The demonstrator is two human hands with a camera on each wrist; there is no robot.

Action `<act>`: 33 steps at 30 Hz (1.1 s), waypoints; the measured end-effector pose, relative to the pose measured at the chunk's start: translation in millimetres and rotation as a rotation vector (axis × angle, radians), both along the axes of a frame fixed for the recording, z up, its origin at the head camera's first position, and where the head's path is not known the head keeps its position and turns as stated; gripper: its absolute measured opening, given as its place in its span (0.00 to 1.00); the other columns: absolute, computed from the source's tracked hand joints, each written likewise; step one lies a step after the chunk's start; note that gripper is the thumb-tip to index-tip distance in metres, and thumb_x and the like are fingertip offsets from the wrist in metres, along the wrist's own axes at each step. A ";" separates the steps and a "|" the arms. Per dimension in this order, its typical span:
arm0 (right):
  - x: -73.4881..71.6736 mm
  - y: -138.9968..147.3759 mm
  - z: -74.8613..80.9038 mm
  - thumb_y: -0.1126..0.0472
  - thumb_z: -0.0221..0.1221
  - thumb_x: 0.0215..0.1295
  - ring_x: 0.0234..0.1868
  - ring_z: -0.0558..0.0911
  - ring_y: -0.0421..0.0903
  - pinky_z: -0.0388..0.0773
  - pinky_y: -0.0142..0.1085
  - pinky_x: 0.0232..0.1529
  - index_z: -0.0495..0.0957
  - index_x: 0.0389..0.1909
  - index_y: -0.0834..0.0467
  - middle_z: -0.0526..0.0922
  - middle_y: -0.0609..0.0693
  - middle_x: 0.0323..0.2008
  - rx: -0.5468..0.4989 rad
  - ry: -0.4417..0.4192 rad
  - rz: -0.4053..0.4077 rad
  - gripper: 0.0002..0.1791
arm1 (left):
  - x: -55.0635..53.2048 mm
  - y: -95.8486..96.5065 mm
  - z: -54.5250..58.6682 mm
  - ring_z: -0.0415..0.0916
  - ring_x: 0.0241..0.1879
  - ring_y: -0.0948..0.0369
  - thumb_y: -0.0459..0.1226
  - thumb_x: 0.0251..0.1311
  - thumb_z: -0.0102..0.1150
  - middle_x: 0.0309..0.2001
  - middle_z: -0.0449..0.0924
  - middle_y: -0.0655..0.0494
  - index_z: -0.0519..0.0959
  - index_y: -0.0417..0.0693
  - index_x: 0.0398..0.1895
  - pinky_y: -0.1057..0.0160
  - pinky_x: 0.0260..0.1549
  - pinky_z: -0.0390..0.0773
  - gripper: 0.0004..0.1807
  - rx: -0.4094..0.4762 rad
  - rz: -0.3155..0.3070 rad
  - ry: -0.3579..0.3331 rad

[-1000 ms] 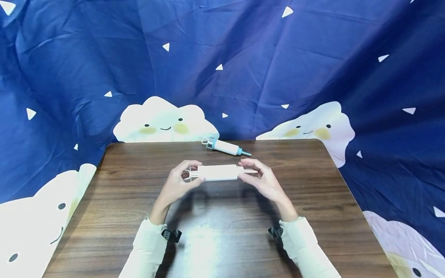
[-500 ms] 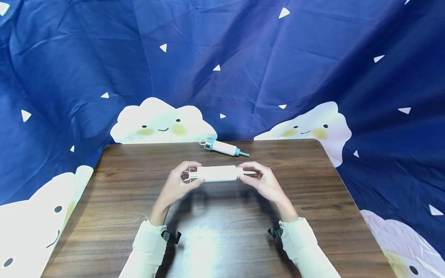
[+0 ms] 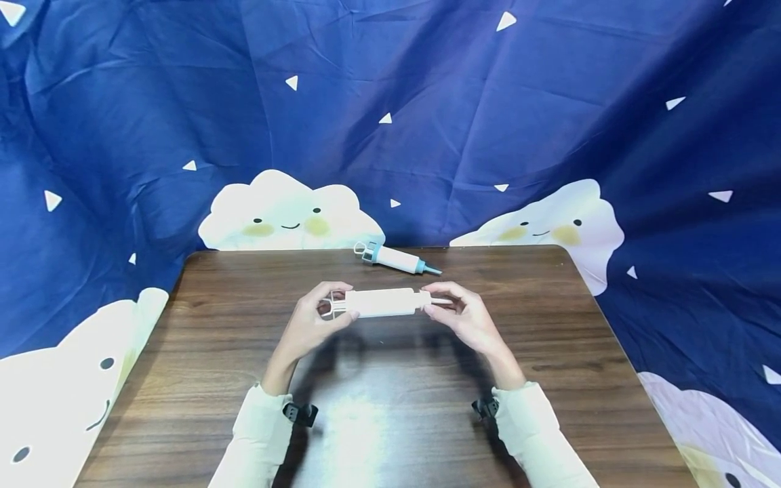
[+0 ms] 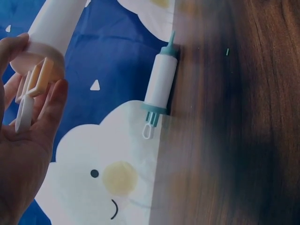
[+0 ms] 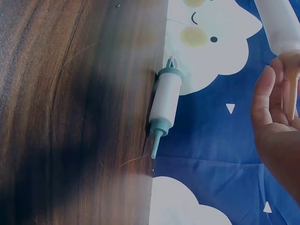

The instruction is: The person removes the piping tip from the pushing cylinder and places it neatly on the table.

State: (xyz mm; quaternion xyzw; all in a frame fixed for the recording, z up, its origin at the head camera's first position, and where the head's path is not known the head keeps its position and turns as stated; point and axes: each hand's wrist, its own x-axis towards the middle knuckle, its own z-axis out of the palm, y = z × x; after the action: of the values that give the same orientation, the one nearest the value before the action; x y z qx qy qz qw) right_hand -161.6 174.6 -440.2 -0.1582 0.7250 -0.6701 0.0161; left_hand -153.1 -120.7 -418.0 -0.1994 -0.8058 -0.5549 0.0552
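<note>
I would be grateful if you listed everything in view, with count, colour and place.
White syringe: 1, white, held crosswise between both hands
Teal-and-white syringe: 1, white barrel with teal ends, lying near the table's far edge
Table: 1, brown wood grain, beneath the hands
Backdrop cloth: 1, blue, behind and beside the table
Printed clouds: 4 in the head view, white, on the cloth
Printed triangles: many, white, on the cloth
Wrist devices: 2, black, one per wrist
Sleeves: 2, whitish, on the forearms
Left hand: 1, bare, at the handle end
Right hand: 1, bare, at the nozzle end
</note>
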 end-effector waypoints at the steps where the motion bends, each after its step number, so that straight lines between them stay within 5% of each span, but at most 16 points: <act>1: -0.1 0.1 -0.2 0.72 0.62 0.55 0.43 0.83 0.41 0.82 0.36 0.40 0.75 0.50 0.67 0.78 0.60 0.49 -0.004 -0.008 0.000 0.20 | 0.1 0.0 0.0 0.76 0.45 0.56 0.34 0.49 0.69 0.44 0.79 0.49 0.76 0.46 0.50 0.51 0.42 0.79 0.22 0.002 0.001 0.000; 11: 0.6 5.7 -2.4 0.67 0.65 0.55 0.43 0.83 0.42 0.82 0.36 0.42 0.76 0.49 0.64 0.78 0.62 0.48 0.016 0.013 -0.012 0.20 | -0.1 -2.7 -0.9 0.76 0.44 0.57 0.34 0.49 0.68 0.43 0.78 0.49 0.76 0.46 0.50 0.55 0.42 0.80 0.22 -0.009 0.016 0.003; 18: 1.2 10.7 -3.5 0.65 0.64 0.56 0.43 0.83 0.42 0.82 0.37 0.41 0.76 0.50 0.62 0.79 0.60 0.47 0.038 0.019 -0.028 0.20 | -15.9 -8.6 -34.1 0.75 0.45 0.58 0.39 0.48 0.70 0.45 0.78 0.52 0.77 0.53 0.50 0.60 0.41 0.78 0.23 -0.022 0.041 0.001; 24: 2.5 13.5 -4.1 0.66 0.64 0.56 0.42 0.82 0.45 0.82 0.35 0.41 0.76 0.50 0.62 0.79 0.62 0.47 0.066 0.005 -0.055 0.19 | -19.5 -12.8 -48.8 0.75 0.45 0.61 0.45 0.48 0.70 0.44 0.78 0.59 0.77 0.61 0.49 0.61 0.43 0.77 0.22 -0.028 0.071 -0.022; 33: 13.9 14.3 10.6 0.70 0.61 0.57 0.46 0.81 0.47 0.81 0.35 0.41 0.74 0.50 0.68 0.79 0.66 0.47 0.084 0.013 -0.058 0.18 | -19.7 -23.4 -69.1 0.76 0.45 0.61 0.46 0.46 0.71 0.44 0.78 0.60 0.78 0.59 0.48 0.57 0.44 0.77 0.23 -0.047 0.127 -0.080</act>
State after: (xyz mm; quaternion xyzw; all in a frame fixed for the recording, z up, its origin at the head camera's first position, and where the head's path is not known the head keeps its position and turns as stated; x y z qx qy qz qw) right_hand -147.7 188.9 -429.7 -0.1407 0.7568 -0.6383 -0.0013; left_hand -172.8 -144.1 -487.1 -0.1269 -0.8311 -0.5388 0.0533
